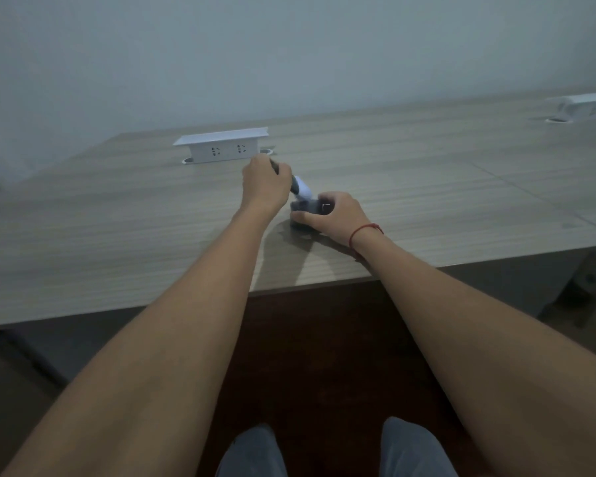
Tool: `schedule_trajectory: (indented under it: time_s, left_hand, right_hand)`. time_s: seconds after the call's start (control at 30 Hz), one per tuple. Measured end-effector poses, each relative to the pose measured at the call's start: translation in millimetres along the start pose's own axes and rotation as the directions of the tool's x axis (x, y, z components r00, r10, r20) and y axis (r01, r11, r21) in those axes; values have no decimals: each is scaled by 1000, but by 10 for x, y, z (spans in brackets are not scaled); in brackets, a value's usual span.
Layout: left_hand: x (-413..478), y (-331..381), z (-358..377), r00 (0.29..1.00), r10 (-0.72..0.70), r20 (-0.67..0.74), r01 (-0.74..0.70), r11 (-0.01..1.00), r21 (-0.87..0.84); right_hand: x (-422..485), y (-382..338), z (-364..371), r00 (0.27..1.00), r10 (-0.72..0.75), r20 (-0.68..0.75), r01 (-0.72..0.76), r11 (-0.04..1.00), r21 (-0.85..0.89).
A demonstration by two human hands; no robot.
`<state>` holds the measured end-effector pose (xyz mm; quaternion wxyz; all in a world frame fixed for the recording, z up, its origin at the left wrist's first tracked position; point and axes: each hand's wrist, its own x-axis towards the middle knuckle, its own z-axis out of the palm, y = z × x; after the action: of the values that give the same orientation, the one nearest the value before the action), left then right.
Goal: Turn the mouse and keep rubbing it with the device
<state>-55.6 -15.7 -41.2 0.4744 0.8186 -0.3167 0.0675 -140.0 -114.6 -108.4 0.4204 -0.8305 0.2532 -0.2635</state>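
1. Head view: both bare arms reach forward over a grey wood-grain tabletop (117, 235).
2. Left hand (264, 187) is curled round a dark-and-white handle-like object (300, 189); what it is cannot be told through the blur.
3. Right hand (331, 215), with a red string (363, 232) at the wrist, grips a small dark block (305, 215) resting on the tabletop near the middle, fingers wrapped over its top.
4. The white end of the held object meets the block from above.
5. White socket box (222, 146) stands just beyond the left hand; a second white box (585, 105) lies far right.
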Motion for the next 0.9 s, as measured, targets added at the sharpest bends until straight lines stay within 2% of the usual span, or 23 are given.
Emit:
schedule_trajectory:
  time_s: [0.1,0.23,0.33,0.37,0.43,0.5,0.57,0.63,0.67,0.77,0.9]
  left_hand:
    - [-68,0,28,998,-31,51,32,999,-25]
    - [-11,-10,67,998,-66,0,66,998,-22]
    - [21,-25,116,994,-101,39,103,993,-56]
    - [31,-44,127,993,-111,27,113,992,-54]
    - [41,-81,124,987,-135,-85,128,989,-80]
    - [53,-84,122,974,-151,-166,123,978,-169]
    - [42,-64,132,981,-163,-107,140,970,-197]
    - [18,-77,163,987,-158,-20,155,980,-122]
    - [20,-97,180,987,-157,-25,155,984,-91]
    - [23,-180,213,973,-176,-152,163,982,-96]
    - [-38,-248,206,950,-210,-231,141,948,-284]
  right_hand:
    - [-29,-10,-20,1000,20,0,-20,999,45]
    - [-30,-33,-20,999,47,2,-47,998,39]
    - [-42,-40,-38,999,46,10,-47,995,85]
    - [-50,-43,-38,999,46,9,-47,996,81]
    - [-48,-46,-28,999,48,-1,-48,998,50]
    - [-46,-48,-23,999,46,-13,-45,998,36]
    - [-51,-53,-28,999,46,-8,-46,998,48]
    - [-61,-61,-37,999,43,-3,-43,997,64]
    - [-67,-63,-40,999,46,-6,-46,997,65]
    - [-88,-68,-38,998,57,-18,-56,997,51]
    - [-108,-88,-34,998,45,-39,-44,999,29]
